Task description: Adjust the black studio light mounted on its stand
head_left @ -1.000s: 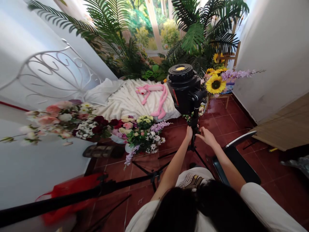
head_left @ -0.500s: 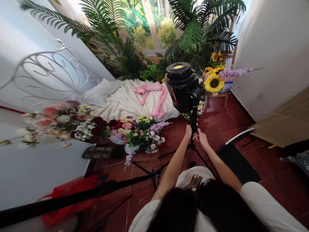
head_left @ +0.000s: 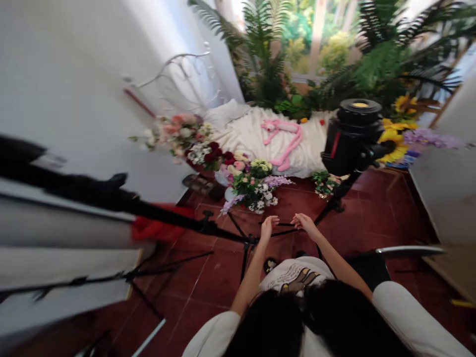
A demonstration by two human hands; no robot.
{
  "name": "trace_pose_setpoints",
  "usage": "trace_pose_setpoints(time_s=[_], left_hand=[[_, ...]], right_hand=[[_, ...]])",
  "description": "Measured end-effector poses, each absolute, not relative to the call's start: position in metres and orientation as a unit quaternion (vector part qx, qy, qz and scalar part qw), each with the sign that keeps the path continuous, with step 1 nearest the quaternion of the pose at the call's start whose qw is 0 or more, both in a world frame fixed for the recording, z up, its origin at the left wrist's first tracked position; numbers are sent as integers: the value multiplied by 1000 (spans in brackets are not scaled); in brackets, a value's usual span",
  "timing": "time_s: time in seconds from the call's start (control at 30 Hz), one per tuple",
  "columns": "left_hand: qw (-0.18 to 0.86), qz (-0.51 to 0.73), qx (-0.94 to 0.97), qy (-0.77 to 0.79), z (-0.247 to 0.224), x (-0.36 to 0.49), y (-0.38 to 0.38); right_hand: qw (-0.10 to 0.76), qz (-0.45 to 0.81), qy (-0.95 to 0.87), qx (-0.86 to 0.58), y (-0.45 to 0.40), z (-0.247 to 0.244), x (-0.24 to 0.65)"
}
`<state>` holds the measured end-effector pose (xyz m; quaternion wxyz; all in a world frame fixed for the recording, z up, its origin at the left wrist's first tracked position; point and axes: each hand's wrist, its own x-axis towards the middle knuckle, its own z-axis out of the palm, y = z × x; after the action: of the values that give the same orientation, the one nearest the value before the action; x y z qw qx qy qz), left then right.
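My left hand is held out in front of my body with its fingers loosely stretched, and nothing is in it. Facing it, my right hand has its fingers apart and also holds nothing. A gap separates the two hands. To the right of my right hand rises the black stand that carries a black studio light. A second black light stand slants in from the left, its legs spread just below my left hand.
A bed with a cream blanket bears a pink plush toy. Artificial flowers stand along its front. Palm leaves and sunflowers are behind. A dark chair is at my right, a red cloth at left.
Both hands have let go of the studio light's stand and moved left, away from it. My view has turned left, so more of the left stands shows.
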<state>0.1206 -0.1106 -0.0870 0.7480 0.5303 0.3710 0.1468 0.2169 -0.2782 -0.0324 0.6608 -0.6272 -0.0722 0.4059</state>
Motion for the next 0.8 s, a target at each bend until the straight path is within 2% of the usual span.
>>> trace_pose_setpoints(time_s=[0.13, 0.27, 0.53, 0.67, 0.8], left_hand=[[699, 270, 478, 459, -84, 58, -64], [645, 378, 463, 476, -69, 14, -39], [505, 515, 460, 518, -20, -29, -22], [458, 586, 461, 484, 16, -19, -16], [495, 605, 447, 434, 41, -2, -5]], right_hand=[[615, 481, -131, -610, -221, -28, 208], [567, 533, -215, -590, -168, -17, 191], [456, 599, -353, -555, -66, 12, 158], [382, 574, -425, -587, -11, 35, 154], [317, 516, -489, -627, 39, 54, 155]])
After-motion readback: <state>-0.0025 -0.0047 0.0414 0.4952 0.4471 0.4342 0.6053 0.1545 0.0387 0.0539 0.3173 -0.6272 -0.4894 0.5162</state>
